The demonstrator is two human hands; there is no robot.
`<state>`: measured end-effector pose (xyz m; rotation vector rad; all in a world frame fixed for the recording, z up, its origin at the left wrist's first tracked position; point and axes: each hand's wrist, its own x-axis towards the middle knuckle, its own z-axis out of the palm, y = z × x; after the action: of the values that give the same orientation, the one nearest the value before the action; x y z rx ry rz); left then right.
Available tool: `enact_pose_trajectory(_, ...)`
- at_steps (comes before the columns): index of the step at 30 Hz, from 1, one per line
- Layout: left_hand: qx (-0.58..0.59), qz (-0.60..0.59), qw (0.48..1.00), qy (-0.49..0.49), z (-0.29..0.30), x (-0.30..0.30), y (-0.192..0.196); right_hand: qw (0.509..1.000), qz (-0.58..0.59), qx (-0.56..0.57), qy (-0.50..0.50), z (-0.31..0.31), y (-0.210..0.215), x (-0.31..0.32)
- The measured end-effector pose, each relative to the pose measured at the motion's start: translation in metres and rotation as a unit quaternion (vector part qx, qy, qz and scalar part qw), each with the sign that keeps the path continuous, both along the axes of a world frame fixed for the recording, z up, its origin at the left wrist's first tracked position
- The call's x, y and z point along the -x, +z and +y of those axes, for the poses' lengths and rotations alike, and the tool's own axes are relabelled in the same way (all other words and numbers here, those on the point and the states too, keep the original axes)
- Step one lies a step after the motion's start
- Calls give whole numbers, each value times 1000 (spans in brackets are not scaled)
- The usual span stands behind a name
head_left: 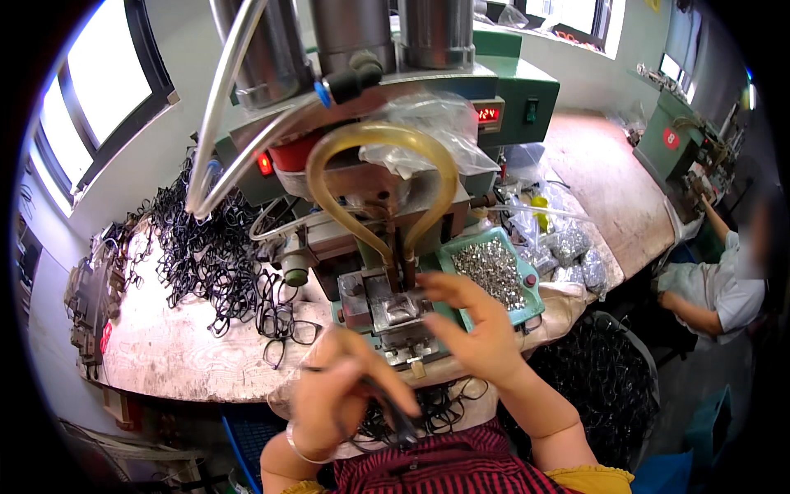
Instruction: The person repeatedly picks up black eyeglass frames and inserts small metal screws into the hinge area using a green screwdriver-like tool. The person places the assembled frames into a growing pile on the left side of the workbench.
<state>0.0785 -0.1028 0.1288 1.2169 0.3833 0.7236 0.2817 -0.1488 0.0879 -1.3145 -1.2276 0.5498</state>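
In the head view, the left hand point(333, 395), blurred, pinches what looks like a dark frame point(399, 424) on the near side of the machine, above the frames point(448, 407) in the lap; that low hold probably keeps it clear of the metal fixture point(403, 311). The right hand point(477, 329) is loosely spread, apparently gripping nothing, its fingertips near the fixture. Just right of the machine sits a green tray point(520, 315) of small metal parts point(490, 272), presumably placed for an easy reach. More eyeglass frames point(206, 247) are heaped on the left of the bench point(156, 354), likely to leave the near edge workable.
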Motion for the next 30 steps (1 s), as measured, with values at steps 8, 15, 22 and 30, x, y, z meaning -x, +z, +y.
enact_pose_trajectory(8, 342, -5, 931, -129, -6, -44, -58, 884, -365, 51, -289, -4, -115, -99)
enact_pose_trajectory(15, 303, -3, 942, -146, 1, -42, -70, 891, -391, 0, -233, 60, -93, -77)
enact_pose_trajectory(22, -37, 164, 954, 249, -32, 62, -90, 880, -358, -38, -311, 3, -134, -100)
enact_pose_trajectory(30, -363, 294, 708, 529, 56, 131, -67, 941, 241, -69, -227, 24, -133, -93)
